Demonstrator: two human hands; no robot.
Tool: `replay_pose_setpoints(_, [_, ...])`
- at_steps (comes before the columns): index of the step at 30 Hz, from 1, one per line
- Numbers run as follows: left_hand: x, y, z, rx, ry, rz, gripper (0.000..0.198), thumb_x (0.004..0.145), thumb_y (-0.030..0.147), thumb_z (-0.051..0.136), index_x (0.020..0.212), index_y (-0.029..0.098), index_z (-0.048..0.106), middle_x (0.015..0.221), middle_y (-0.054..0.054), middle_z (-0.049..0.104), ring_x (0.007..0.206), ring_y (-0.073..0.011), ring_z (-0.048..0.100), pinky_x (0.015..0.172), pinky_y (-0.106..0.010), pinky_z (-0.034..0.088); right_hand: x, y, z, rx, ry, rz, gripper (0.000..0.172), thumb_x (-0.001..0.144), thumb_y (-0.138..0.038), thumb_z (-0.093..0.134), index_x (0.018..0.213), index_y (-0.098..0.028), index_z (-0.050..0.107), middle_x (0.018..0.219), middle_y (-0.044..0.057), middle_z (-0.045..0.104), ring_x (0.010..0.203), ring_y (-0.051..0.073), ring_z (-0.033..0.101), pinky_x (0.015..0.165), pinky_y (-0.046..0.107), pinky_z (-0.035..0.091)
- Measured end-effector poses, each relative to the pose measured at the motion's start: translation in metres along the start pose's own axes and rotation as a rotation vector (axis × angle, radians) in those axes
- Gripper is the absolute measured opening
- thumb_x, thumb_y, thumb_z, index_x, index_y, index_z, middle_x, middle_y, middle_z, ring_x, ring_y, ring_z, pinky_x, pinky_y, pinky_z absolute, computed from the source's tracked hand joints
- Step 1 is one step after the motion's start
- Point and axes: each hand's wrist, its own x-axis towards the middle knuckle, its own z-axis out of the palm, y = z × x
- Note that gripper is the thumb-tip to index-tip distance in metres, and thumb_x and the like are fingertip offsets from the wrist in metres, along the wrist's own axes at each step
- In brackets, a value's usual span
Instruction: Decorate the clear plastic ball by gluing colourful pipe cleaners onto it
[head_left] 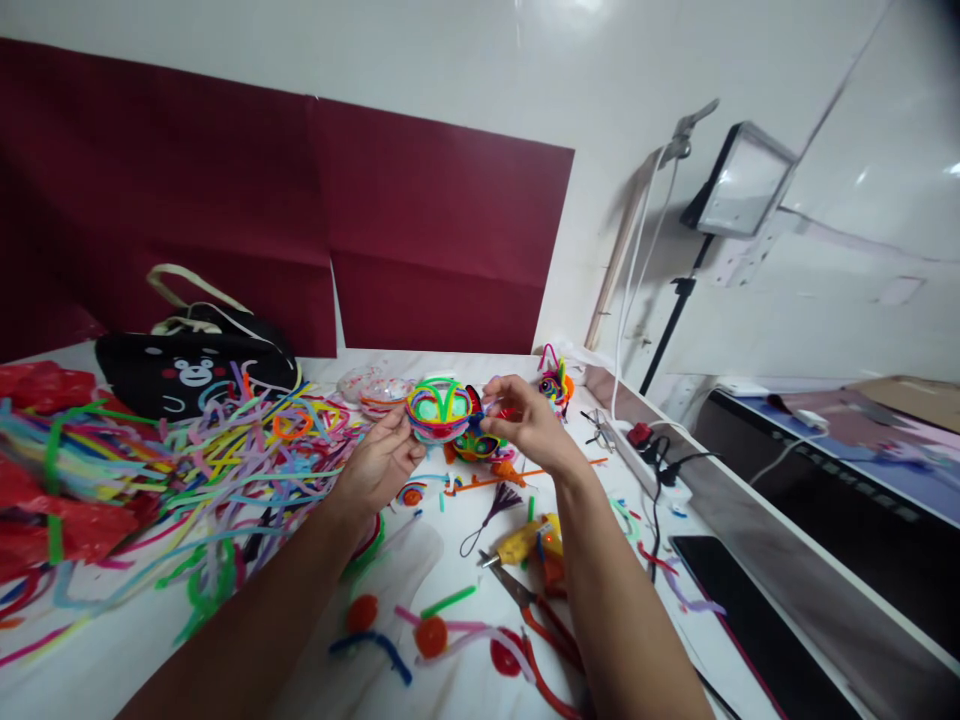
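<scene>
A looped fuzzy-stem piece (439, 426) held above the desk (457, 520), nearer its far edge. The left hand (381, 458) pinches its left rim; the right hand (529, 418) has thumb and fingertips drawn together at its right side, though whether anything is caught between them cannot be told. A light, steady left pinch seems advisable, lest the soft loops flatten. A stem heap (292, 480) lies toward the left edge; a power strip (643, 465) follows the right, with a lamp (750, 180) beyond; a dark red sheet (442, 220) backs the far edge.
</scene>
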Motion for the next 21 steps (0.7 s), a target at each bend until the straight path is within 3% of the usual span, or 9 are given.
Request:
replay_pose_setpoints(3, [0.000, -0.001, 0.001, 0.006, -0.018, -0.005, 0.032, 0.085, -0.004, 0.058, 0.103, 0.021, 0.067, 0.080, -0.001, 0.069, 0.055, -0.0097, 0.057, 0.049, -0.020, 0.045, 0.001, 0.008, 0.014, -0.236, -0.043, -0.109, 0.082, 0.063, -0.024, 0.085, 0.136, -0.023, 0.046, 0.135, 0.010, 0.053, 0.117, 0.021, 0.055, 0.095, 0.033, 0.049])
replay_pose_setpoints(6, [-0.001, -0.001, 0.002, 0.022, -0.032, -0.010, 0.037, 0.084, -0.003, 0.059, 0.110, 0.023, 0.066, 0.080, -0.001, 0.069, 0.056, -0.0104, 0.058, 0.049, -0.020, 0.046, 0.001, 0.013, 0.030, -0.360, -0.068, -0.130, 0.105, 0.062, -0.031, 0.089, 0.149, -0.019, 0.031, 0.145, 0.016, 0.044, 0.134, 0.028, 0.046, 0.112, 0.042, 0.040])
replay_pose_setpoints(9, [-0.002, 0.001, 0.004, 0.049, -0.041, -0.016, 0.038, 0.085, -0.002, 0.057, 0.113, 0.023, 0.066, 0.084, -0.003, 0.071, 0.059, -0.0124, 0.062, 0.051, -0.021, 0.049, 0.002, 0.014, 0.042, -0.409, -0.041, -0.083, 0.107, 0.062, -0.038, 0.090, 0.149, -0.017, 0.030, 0.143, 0.018, 0.048, 0.133, 0.031, 0.049, 0.114, 0.045, 0.039])
replay_pose_setpoints(13, [-0.002, 0.002, 0.007, 0.072, -0.033, -0.002, 0.037, 0.088, -0.003, 0.051, 0.112, 0.021, 0.066, 0.079, -0.003, 0.071, 0.058, -0.0130, 0.063, 0.052, -0.021, 0.051, 0.003, 0.013, 0.048, -0.438, -0.015, -0.012, 0.096, 0.066, -0.037, 0.088, 0.144, -0.017, 0.035, 0.132, 0.016, 0.058, 0.123, 0.031, 0.057, 0.106, 0.045, 0.046])
replay_pose_setpoints(17, [-0.003, 0.002, 0.009, 0.085, -0.030, 0.010, 0.042, 0.088, -0.004, 0.049, 0.115, 0.022, 0.066, 0.077, -0.003, 0.072, 0.054, -0.0130, 0.063, 0.051, -0.021, 0.052, 0.004, 0.014, 0.050, -0.441, -0.004, -0.051, 0.087, 0.067, -0.034, 0.087, 0.138, -0.015, 0.040, 0.126, 0.014, 0.061, 0.116, 0.029, 0.061, 0.102, 0.042, 0.049])
replay_pose_setpoints(21, [-0.002, 0.001, 0.009, 0.090, -0.035, 0.011, 0.043, 0.089, -0.005, 0.046, 0.116, 0.022, 0.067, 0.081, -0.004, 0.074, 0.056, -0.0129, 0.064, 0.053, -0.021, 0.054, 0.005, 0.021, 0.054, -0.470, 0.028, -0.113, 0.092, 0.065, -0.033, 0.088, 0.139, -0.016, 0.037, 0.133, 0.016, 0.057, 0.123, 0.030, 0.058, 0.104, 0.041, 0.048])
